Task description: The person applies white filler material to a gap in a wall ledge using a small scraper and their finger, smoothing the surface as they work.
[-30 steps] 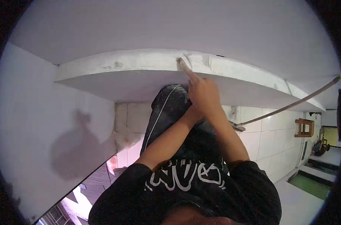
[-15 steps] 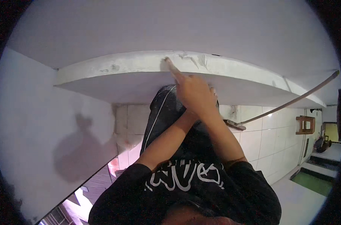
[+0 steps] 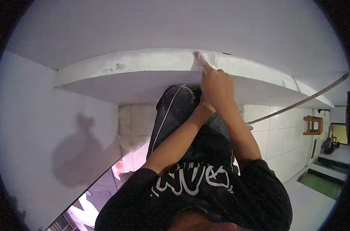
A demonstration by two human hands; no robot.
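Note:
My right hand (image 3: 218, 86) reaches up to a white ledge (image 3: 155, 59) running along the wall in front of me. Its index finger is stretched out, the tip pressed against the upper part of the ledge's face, while the other fingers curl back. I see no tool in it. Under the right wrist, my left hand (image 3: 206, 103) is mostly covered, so its fingers do not show. Beside the pointing finger, the ledge has a rough, creased patch (image 3: 213, 58). Farther left lies a grey scuffed spot (image 3: 115, 68). Whitish dust marks my dark trousers (image 3: 173, 102).
A long curved-looking handle (image 3: 298, 104) slants at the right, its upper end by the wall. Pale floor tiles (image 3: 275, 146) stretch rightward to a wooden stool (image 3: 313, 125). A side wall (image 3: 40, 115) with my shadow stands at left. A green surface (image 3: 321, 183) shows at lower right.
My right hand has slid rightward along the ledge, finger still on its face, now beside the creased patch. My left arm has shifted right too, and that hand is still largely hidden.

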